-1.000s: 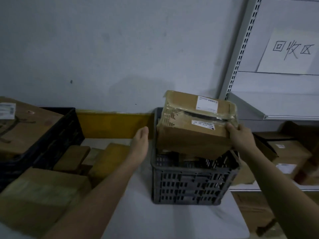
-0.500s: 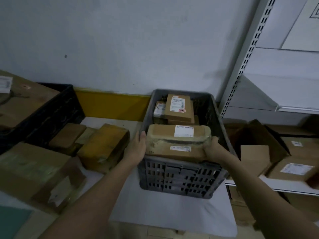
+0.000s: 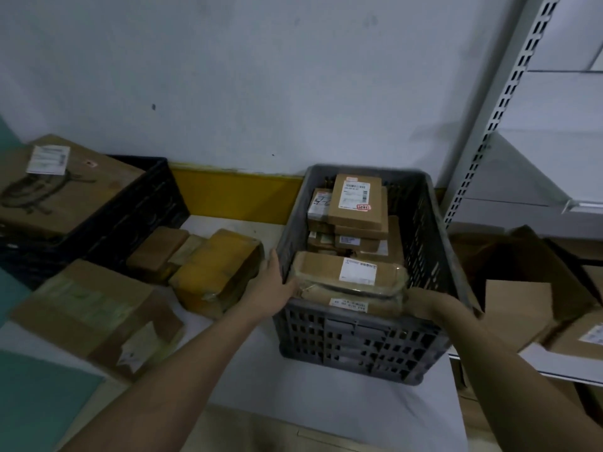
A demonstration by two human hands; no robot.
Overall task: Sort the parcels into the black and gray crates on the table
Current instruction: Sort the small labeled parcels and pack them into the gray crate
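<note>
A gray crate (image 3: 437, 256) stands on the white table and holds several brown parcels. A taped brown parcel (image 3: 349, 282) with white labels lies at the crate's near wall, partly sunk inside. My left hand (image 3: 270, 285) presses its left end, fingers extended along the crate's left wall. At the parcel's right end my right hand (image 3: 424, 305) grips it, over the crate's near rim. A black crate (image 3: 137, 203) stands at the left with a large labelled box (image 3: 62, 187) on top. More parcels (image 3: 215, 272) lie on the table between the crates.
A big brown box (image 3: 98, 314) sits at the table's near left. A metal shelf unit (image 3: 489, 132) rises on the right, with open cardboard boxes (image 3: 528, 288) on its lower shelf. A yellow strip (image 3: 235, 197) runs along the wall base.
The parcel went from above the gray crate's rim down into the crate at its near wall. Both hands followed it down and stay at its ends.
</note>
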